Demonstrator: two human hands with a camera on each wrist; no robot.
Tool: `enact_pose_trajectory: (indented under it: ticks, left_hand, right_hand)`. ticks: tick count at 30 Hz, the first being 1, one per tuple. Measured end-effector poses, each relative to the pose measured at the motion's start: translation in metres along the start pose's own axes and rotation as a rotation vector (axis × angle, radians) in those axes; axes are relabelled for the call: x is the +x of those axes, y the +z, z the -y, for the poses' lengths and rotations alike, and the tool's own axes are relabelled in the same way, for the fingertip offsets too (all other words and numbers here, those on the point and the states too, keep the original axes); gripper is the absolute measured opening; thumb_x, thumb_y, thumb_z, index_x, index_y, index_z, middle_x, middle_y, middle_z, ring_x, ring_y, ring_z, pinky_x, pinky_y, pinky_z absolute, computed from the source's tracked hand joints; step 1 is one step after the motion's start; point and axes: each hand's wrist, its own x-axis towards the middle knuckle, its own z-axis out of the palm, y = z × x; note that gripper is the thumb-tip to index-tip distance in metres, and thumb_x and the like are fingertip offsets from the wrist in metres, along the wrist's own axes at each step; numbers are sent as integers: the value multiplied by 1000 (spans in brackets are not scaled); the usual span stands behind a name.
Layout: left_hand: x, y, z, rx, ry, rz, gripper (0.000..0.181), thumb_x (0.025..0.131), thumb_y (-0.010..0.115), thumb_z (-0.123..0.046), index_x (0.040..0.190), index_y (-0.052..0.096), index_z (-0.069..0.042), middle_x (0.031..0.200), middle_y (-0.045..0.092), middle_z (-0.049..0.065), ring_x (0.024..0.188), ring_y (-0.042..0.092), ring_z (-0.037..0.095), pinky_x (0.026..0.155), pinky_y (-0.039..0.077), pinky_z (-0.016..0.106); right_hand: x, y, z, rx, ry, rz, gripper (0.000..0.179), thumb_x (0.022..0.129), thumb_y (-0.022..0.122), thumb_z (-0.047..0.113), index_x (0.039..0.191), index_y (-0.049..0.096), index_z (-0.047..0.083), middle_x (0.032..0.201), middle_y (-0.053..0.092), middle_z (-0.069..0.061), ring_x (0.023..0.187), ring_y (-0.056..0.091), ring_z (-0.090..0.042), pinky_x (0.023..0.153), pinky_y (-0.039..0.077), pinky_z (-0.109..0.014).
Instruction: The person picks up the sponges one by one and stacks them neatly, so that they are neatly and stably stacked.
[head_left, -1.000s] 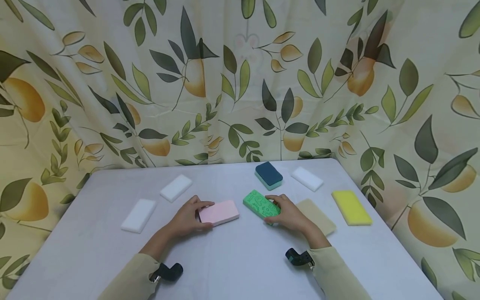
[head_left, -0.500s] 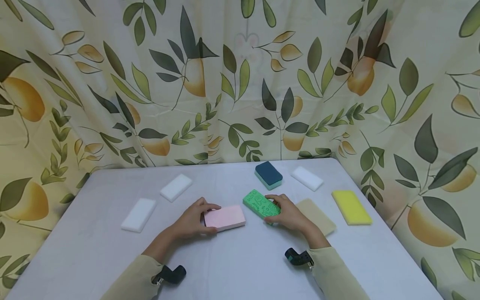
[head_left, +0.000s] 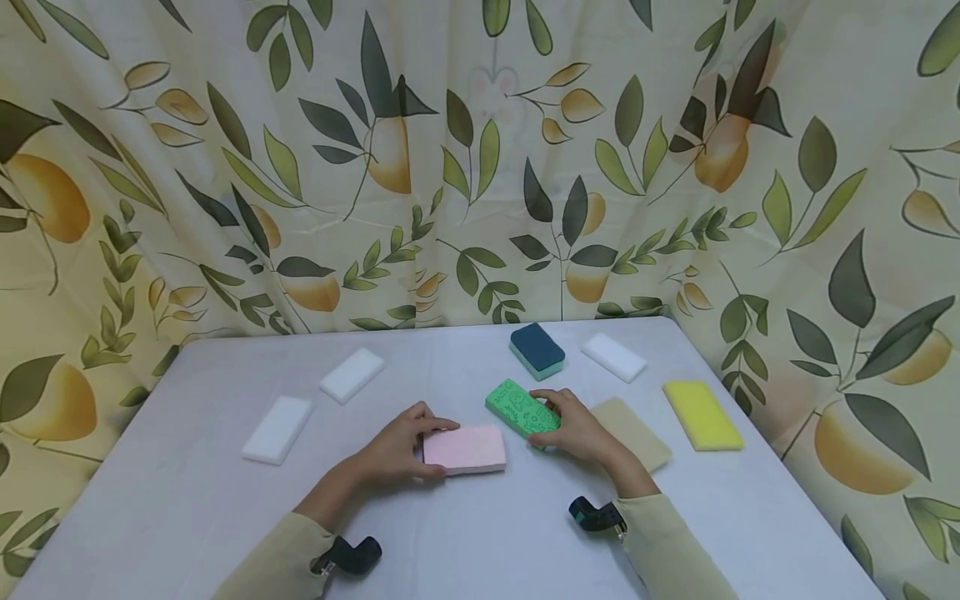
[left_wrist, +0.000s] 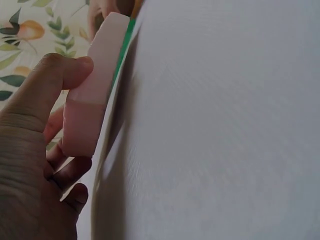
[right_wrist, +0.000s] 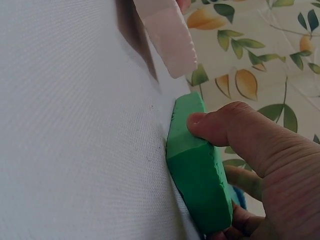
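A pink sponge (head_left: 467, 450) is held at its left end by my left hand (head_left: 397, 446), thumb on the near edge and fingers on the far one. In the left wrist view the thumb presses the side of the pink sponge (left_wrist: 90, 95). My right hand (head_left: 581, 429) grips the near right end of a green patterned sponge (head_left: 517, 407). The right wrist view shows the thumb against the side of the green sponge (right_wrist: 192, 150), which touches the white cloth. Just left of it is the pink sponge's free end (right_wrist: 170, 40), apart from the green one.
A dark-topped sponge (head_left: 537, 350) and a white block (head_left: 615, 357) lie at the back. A beige pad (head_left: 633, 433) lies partly under my right forearm, with a yellow sponge (head_left: 703, 415) further right. Two white blocks (head_left: 277, 429) lie left. A patterned curtain (head_left: 480, 167) hangs behind the table.
My left hand has moved the pink sponge to the right and nearer to me, turning it a little. My right hand and the green sponge have stayed in place.
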Motion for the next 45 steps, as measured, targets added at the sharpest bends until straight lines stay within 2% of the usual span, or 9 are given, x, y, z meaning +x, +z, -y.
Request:
enact_pose_trajectory:
  ticks: [12, 22, 35, 45]
  left_hand:
    - [2, 6, -10, -5, 8, 30, 62, 71, 88, -32, 129, 66, -25, 99, 45, -8, 90, 44, 11, 74, 40, 23]
    - [1, 11, -4, -10, 14, 27, 63, 71, 89, -29, 129, 66, -27, 100, 45, -7, 89, 43, 10, 73, 38, 22]
    - [-1, 12, -3, -14, -1, 19, 64, 71, 88, -33, 130, 65, -26, 103, 48, -10, 92, 45, 10, 77, 40, 23]
    - [-5, 9, -2, -60, 5, -8, 63, 69, 89, -36, 126, 66, -22, 104, 52, -11, 94, 47, 10, 80, 41, 24]
  right_hand:
    - [-1, -1, 4, -5, -7, 6, 76, 76, 85, 22, 141, 50, 9, 112, 51, -12, 98, 47, -23, 87, 42, -41]
    - [-2, 1, 1, -6, -11, 16, 76, 77, 85, 23, 142, 49, 9, 112, 50, -13, 99, 48, -23, 90, 43, -45]
    - [-1, 2, 1, 3, 5, 16, 76, 78, 84, 26, 143, 48, 11, 115, 49, -12, 101, 48, -23, 91, 43, -43]
    - [0, 2, 0, -27, -23, -2, 75, 77, 83, 25, 142, 49, 9, 113, 50, -11, 99, 48, -22, 87, 43, -40]
